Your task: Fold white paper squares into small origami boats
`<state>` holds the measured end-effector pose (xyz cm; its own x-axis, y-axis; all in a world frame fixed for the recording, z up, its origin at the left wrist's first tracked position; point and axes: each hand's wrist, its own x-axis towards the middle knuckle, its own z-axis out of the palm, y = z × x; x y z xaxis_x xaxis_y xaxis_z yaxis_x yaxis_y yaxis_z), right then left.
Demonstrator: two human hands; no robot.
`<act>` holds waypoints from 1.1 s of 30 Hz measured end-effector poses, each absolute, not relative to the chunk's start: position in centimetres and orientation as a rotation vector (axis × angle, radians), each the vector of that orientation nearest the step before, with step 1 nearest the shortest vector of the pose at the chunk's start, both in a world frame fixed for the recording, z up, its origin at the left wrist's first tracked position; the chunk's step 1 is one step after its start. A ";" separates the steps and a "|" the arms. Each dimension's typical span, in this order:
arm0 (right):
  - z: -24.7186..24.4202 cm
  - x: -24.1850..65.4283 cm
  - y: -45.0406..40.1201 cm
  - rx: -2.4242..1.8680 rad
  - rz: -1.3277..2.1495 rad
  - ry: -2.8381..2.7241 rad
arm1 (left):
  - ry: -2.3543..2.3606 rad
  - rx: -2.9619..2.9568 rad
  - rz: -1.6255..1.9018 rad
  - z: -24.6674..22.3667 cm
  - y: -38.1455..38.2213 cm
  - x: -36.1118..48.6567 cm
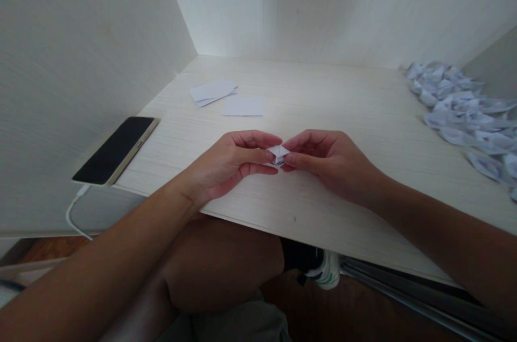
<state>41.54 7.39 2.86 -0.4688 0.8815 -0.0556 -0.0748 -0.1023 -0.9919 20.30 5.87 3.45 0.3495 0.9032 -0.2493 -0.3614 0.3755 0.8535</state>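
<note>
A small piece of folded white paper (279,152) is pinched between my two hands, just above the white table, with a diamond-shaped top face showing. My left hand (238,159) grips its left corner between thumb and fingers. On the other side, my right hand (323,159) holds the right corner in the same kind of pinch. Fingertips cover both ends of the paper, and its underside is mostly hidden. Beyond my hands lie a single white paper sheet (243,106) and, to its left, a small stack of paper sheets (212,92).
A heap of folded white paper pieces (460,105) lines the right side of the table (343,99). At the left edge rests a phone (115,151) with a white cable (72,213) plugged in. Walls enclose the back and sides.
</note>
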 end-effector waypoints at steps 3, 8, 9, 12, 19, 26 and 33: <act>2.8 41.5 7.4 -0.930 1.643 -1.406 | 0.816 0.721 0.964 3.4 5.8 20.5; 2.5 41.8 7.7 -0.937 1.743 -1.314 | 0.791 0.726 0.991 3.0 6.0 20.5; 2.5 41.8 7.7 -0.938 1.751 -1.318 | 0.793 0.750 0.983 2.9 6.0 20.4; 2.4 42.0 7.8 -0.936 1.750 -1.377 | 0.828 0.868 0.957 3.1 6.1 20.1; 2.6 41.9 7.6 -0.936 1.656 -1.552 | 0.907 1.080 0.881 3.4 6.1 19.5; 2.7 41.5 7.0 -0.954 1.339 -1.677 | 0.968 1.121 0.956 3.4 5.7 20.1; 2.3 41.5 7.5 -0.932 1.317 -1.767 | 1.000 1.080 1.014 3.3 5.5 20.3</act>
